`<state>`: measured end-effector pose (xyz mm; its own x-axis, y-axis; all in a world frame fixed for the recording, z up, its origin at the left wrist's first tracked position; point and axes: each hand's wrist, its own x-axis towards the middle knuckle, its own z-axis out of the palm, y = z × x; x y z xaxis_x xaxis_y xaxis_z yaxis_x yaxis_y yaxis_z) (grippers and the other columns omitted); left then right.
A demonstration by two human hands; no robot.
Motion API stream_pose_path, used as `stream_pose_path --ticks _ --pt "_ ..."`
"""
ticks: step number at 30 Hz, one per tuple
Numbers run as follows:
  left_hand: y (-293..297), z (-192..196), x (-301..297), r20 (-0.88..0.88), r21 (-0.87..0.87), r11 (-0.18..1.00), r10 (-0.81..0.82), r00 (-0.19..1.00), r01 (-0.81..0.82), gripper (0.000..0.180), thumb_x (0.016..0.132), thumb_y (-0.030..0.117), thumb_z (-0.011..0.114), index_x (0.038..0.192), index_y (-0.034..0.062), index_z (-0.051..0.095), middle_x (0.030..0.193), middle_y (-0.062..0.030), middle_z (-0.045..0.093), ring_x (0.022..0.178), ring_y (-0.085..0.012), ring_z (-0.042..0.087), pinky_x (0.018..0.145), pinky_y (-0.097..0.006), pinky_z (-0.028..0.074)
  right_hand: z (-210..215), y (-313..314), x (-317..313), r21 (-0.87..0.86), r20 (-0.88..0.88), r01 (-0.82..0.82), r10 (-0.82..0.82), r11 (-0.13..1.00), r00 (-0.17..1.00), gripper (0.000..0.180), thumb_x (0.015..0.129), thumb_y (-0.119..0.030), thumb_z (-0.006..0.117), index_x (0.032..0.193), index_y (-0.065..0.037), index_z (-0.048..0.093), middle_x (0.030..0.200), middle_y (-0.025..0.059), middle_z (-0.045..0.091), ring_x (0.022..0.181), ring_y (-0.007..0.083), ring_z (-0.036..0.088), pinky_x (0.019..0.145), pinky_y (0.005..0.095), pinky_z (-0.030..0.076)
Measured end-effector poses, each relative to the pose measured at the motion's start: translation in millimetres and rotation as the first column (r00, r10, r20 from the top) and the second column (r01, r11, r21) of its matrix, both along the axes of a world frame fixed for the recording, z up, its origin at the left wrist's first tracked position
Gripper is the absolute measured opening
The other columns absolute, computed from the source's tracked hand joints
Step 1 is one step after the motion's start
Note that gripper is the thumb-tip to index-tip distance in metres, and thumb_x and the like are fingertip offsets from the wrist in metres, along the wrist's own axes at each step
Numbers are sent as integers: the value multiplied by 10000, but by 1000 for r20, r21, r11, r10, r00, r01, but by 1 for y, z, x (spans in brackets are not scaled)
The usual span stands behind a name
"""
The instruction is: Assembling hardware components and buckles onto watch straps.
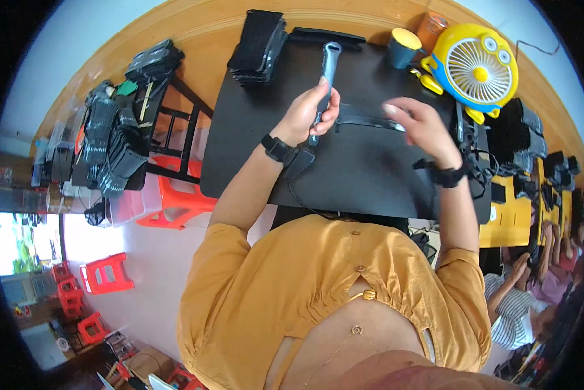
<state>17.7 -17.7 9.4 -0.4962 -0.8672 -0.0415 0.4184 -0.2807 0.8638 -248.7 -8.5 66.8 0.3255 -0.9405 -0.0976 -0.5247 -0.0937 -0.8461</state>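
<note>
Far left, glossy bundles of plastic-sleeved black strips (98,140), heaped well apart from the matt black counter (253,156), near a smooth red plastic stool (178,195). At the counter's back left, a squared stack of dark, fabric-looking pieces (259,42). Then the left hand (305,114), fingers closed round the lower part of a slim grey-black strip (329,65), with long axis pointing away from the body, tilted slightly right, ending in a rounded, shiny tip. Just right of that grip, a second flat strip (363,119) on the counter, dark with a clear sheen, long axis running crosswise between both hands; left end nearer the left hand, right end just beside the right hand (428,130). There, thumb and fingers bent inward, partly apart; cannot tell whether touching or holding that end. Farther right, a rounded blue-grey cup (401,57) and a glossy yellow fan (480,75) with ribbed white grille
</note>
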Motion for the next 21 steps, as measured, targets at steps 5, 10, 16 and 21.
stream_pose_path --ticks 5,10,16,21 --pt "29 13 -25 79 52 977 -210 975 206 506 1037 533 308 888 89 498 650 -3 451 447 -79 390 396 -203 305 -11 17 55 155 541 -115 13 981 841 318 1004 -348 554 1041 -42 630 767 -17 630 483 8 427 411 171 297" --pt "51 11 -18 161 44 979 -202 966 197 480 1059 434 324 1101 15 553 797 -62 589 690 -149 615 578 -241 508 -26 12 56 239 705 -84 -113 967 700 253 1019 -282 529 1009 -42 608 842 48 676 403 19 367 373 167 250" --pt "74 2 -2 77 95 945 -322 944 314 391 1040 276 445 1281 -28 494 932 -120 631 809 -193 656 658 -270 546 -28 12 50 292 735 -51 -190 955 651 243 1022 -257 515 1060 -34 604 940 101 695 403 18 367 369 171 256" --pt "80 -12 0 -72 116 945 -299 952 306 340 1033 240 468 1244 -24 508 959 -140 642 804 -187 658 651 -249 539 -33 19 52 288 742 -85 -166 954 650 278 1030 -296 499 1080 -37 587 928 105 687 419 26 398 377 163 277"
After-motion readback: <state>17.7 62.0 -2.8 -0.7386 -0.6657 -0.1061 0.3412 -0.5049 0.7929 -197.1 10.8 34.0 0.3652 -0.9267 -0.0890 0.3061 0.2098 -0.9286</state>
